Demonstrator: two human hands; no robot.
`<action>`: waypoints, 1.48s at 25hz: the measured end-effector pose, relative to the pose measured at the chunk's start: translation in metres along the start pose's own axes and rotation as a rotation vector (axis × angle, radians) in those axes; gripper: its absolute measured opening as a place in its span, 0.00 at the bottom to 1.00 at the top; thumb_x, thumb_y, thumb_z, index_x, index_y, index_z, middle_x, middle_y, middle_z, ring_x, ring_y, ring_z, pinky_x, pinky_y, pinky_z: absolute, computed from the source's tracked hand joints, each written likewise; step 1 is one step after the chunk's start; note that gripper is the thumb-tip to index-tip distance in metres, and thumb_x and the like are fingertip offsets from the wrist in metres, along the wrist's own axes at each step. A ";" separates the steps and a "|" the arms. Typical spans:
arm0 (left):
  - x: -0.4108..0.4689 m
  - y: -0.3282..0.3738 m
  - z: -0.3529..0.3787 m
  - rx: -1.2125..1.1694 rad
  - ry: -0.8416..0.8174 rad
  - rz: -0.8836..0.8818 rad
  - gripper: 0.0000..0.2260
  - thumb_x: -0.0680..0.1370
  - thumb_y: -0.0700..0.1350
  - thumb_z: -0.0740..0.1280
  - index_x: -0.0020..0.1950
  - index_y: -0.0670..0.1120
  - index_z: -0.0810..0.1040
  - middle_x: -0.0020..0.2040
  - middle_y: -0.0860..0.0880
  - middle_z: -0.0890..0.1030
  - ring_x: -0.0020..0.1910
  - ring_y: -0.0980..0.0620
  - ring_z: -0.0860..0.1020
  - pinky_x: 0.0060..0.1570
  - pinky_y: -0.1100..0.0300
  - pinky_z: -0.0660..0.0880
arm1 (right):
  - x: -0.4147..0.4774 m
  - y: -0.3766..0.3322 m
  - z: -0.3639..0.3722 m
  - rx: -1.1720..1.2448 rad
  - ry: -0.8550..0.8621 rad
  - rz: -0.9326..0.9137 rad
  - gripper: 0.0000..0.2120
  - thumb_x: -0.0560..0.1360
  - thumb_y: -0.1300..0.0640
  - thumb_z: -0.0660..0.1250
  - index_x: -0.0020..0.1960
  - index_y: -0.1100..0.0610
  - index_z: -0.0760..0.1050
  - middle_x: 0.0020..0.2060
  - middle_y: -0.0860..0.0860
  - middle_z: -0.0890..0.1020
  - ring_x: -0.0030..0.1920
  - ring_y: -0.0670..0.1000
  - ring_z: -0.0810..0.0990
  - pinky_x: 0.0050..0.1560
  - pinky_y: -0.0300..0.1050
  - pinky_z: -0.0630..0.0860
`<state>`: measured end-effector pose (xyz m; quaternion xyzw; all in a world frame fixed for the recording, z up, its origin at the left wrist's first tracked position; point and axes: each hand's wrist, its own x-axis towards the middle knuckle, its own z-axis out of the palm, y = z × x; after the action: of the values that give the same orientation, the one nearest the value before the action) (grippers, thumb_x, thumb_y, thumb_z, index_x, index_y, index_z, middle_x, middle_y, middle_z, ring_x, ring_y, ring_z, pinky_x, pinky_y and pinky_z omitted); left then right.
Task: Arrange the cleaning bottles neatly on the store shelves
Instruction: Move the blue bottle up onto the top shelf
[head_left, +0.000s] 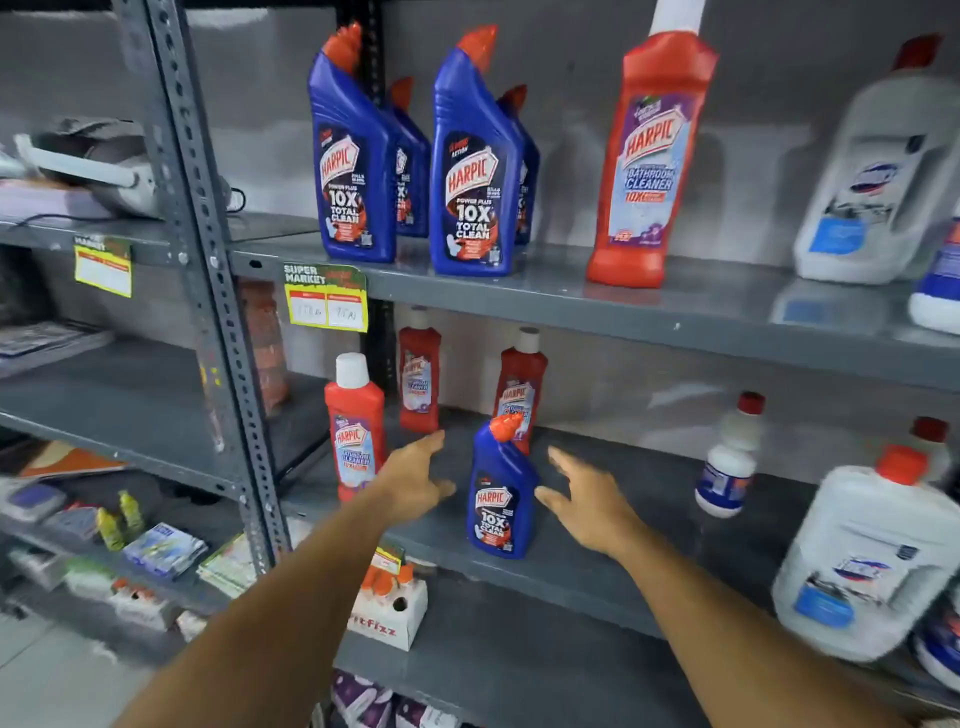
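A small blue Harpic bottle (500, 493) with a red cap stands upright on the middle shelf (571, 561). My left hand (415, 480) is open just left of it, and my right hand (587, 501) is open just right of it; neither touches it. Three red bathroom-cleaner bottles stand behind: one at the left (354, 426), two further back (418, 371) (521, 389). On the upper shelf (571, 296) stand several blue Harpic bottles (470, 171) and a tall red bottle (649, 156).
White jugs with red caps stand at the right on the upper shelf (872, 176) and the middle shelf (867, 561), with a small white bottle (727, 462) between. A grey perforated upright (218, 291) splits the racks. A white carton (389, 608) sits below.
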<state>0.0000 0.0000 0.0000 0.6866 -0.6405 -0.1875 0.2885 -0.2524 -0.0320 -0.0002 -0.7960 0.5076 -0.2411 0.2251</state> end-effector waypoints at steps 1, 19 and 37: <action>0.008 -0.001 0.005 -0.036 -0.030 0.009 0.34 0.73 0.43 0.73 0.75 0.45 0.60 0.74 0.45 0.68 0.72 0.46 0.68 0.69 0.55 0.66 | 0.007 0.003 0.005 0.077 0.007 0.029 0.31 0.76 0.53 0.69 0.75 0.53 0.60 0.72 0.53 0.71 0.71 0.53 0.70 0.69 0.53 0.70; 0.022 0.024 0.002 -0.547 -0.172 0.300 0.18 0.71 0.32 0.73 0.48 0.56 0.83 0.45 0.61 0.87 0.49 0.57 0.84 0.55 0.56 0.80 | 0.001 -0.001 0.002 0.556 0.097 0.106 0.27 0.71 0.67 0.72 0.68 0.59 0.71 0.46 0.30 0.82 0.54 0.36 0.81 0.50 0.30 0.76; 0.040 0.323 -0.125 -0.784 0.048 0.747 0.07 0.76 0.37 0.68 0.51 0.44 0.84 0.50 0.40 0.86 0.45 0.48 0.79 0.57 0.43 0.78 | -0.021 -0.109 -0.304 0.557 0.758 -0.365 0.16 0.76 0.62 0.69 0.63 0.56 0.76 0.37 0.39 0.87 0.40 0.40 0.84 0.43 0.38 0.82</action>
<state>-0.1665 -0.0241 0.3051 0.2574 -0.7163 -0.2815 0.5843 -0.3700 -0.0061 0.2997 -0.6378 0.3224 -0.6751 0.1829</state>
